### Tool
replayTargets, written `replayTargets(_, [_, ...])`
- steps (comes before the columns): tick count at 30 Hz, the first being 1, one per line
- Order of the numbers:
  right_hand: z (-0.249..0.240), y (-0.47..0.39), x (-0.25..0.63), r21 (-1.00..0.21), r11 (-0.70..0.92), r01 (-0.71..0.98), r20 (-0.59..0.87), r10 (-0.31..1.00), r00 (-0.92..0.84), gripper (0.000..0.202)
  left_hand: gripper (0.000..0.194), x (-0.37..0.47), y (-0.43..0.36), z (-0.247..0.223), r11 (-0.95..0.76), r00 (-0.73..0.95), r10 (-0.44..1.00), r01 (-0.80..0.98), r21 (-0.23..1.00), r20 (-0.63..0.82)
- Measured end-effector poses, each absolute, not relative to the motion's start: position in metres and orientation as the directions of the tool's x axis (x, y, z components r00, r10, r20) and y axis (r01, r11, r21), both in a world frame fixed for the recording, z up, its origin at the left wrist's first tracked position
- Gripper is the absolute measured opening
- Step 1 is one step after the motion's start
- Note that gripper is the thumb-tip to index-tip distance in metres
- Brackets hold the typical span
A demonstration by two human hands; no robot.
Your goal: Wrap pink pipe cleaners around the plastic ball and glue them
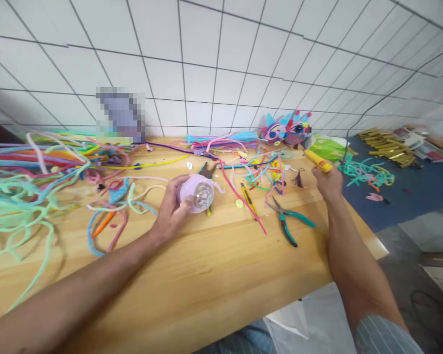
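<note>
My left hand (173, 209) is wrapped round a lilac, rounded piece (185, 189) with a shiny, glassy-looking disc on its near face. A thin lilac strand sticks out from its right side. Just behind it lie the dark jaws of a pair of pliers (207, 170), the rest mostly hidden. At the right end of the table, my right hand (328, 184) grips a yellow hot glue gun (317, 161), whose nozzle I cannot make out. Between my hands are teal-handled pliers (291, 216), lying open, and a yellow utility knife (248, 197).
Tangled pipe cleaners (18, 201) cover the table's left side. More pipe cleaners (225, 140) lie along the wall, beside two blue-and-pink fuzzy figures (286, 130). A black cord (386, 98) runs down the tiled wall. Gold strips (387, 147) lie on a blue surface to the right.
</note>
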State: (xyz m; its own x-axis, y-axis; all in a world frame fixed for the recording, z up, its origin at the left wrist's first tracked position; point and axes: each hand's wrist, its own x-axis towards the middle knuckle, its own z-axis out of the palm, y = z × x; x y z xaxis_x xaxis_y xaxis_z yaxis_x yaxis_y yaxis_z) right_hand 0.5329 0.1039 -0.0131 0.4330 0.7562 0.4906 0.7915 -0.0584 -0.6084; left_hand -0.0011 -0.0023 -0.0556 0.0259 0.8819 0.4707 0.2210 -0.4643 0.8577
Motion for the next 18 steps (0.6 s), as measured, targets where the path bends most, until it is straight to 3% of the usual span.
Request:
replayTargets(5, [-0.035,0.099,0.558,-0.569,-0.251,0.783,0.357,0.783,0.510,0.029,0.057,-0.007,-0.005,-0.055,-0.419,0.020,0.901,0.296,0.858,0.433])
replayTargets(11, [-0.041,0.093,0.568,-0.537,-0.363,0.761,0.283,0.772,0.569,0.052,0.055,-0.006,-0.004,-0.052,-0.404,0.022,0.909,0.298,0.865,0.417])
replayTargets(18, [-0.047,0.094,0.570,-0.601,-0.368,0.710,0.262,0.749,0.609,0.047,0.059,-0.005,-0.003,-0.053,-0.395,-0.008,0.908,0.317,0.862,0.419])
